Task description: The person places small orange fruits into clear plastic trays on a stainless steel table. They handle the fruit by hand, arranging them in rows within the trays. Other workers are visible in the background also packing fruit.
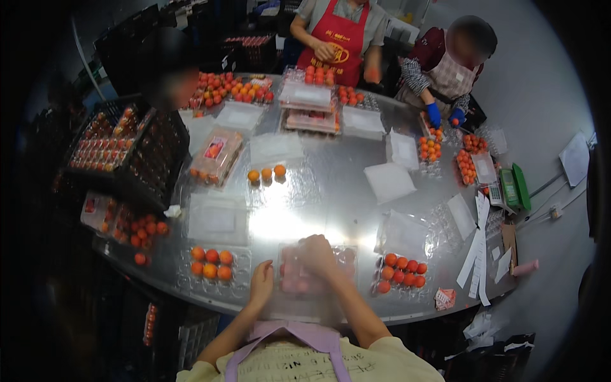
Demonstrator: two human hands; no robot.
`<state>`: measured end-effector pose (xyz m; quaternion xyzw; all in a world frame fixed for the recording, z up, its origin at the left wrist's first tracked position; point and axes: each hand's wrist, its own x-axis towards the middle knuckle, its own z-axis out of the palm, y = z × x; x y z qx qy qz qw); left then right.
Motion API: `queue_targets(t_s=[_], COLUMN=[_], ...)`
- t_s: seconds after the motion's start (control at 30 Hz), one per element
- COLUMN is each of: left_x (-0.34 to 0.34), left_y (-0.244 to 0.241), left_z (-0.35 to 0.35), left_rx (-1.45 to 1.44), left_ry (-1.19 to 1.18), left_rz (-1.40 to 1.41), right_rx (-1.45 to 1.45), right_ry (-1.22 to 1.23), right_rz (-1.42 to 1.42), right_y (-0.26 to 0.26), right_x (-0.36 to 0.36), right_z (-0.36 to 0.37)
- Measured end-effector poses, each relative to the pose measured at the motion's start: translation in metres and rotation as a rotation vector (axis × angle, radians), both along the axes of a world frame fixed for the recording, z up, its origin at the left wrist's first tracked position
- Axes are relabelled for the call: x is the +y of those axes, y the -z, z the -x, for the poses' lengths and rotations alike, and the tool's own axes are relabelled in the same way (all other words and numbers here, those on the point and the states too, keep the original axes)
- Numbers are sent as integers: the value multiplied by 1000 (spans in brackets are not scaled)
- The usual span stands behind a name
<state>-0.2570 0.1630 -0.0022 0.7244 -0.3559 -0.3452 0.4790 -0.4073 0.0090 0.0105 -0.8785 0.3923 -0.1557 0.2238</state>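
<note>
Before me on the metal table lies a clear plastic tray of red fruit (296, 282), with a blurred translucent sheet over part of it. My right hand (315, 250), fingers curled, is over the tray's upper middle; whether it grips the sheet is unclear. At the tray's left edge my left hand (262, 281) is raised with nothing visible in it. To the left is a clear tray holding orange and red round fruit (210, 271), possibly tomatoes. Another partly filled fruit tray (404, 273) lies to the right, below a white pad (403, 232).
A black crate (157, 157) of packed fruit stands at left, near a closed fruit package (217, 155). Three orange fruits (267, 175) sit mid-table. A person in a red apron (334, 43) and a person with blue gloves (433, 115) stand across; paper strips (477, 248) lie right.
</note>
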Motion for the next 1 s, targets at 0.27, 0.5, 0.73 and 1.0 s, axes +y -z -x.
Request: queue_targets(t_s=[0.27, 0.5, 0.73, 1.0], left_x=[-19, -29, -42, -47], left_y=[-1, -10, -54, -21], left_z=[-25, -40, -40, -56], left_rx=[-72, 298, 569, 570], left_ry=[361, 621, 630, 798], left_rz=[-204, -490, -697, -628], right_rx=[3, -70, -104, -118], right_ry=[-178, -248, -283, -262], right_rz=[-95, -66, -168, -109], right_y=[-55, -47, -50, -59], right_x=[47, 49, 45, 50], right_z=[2, -1, -2, 0])
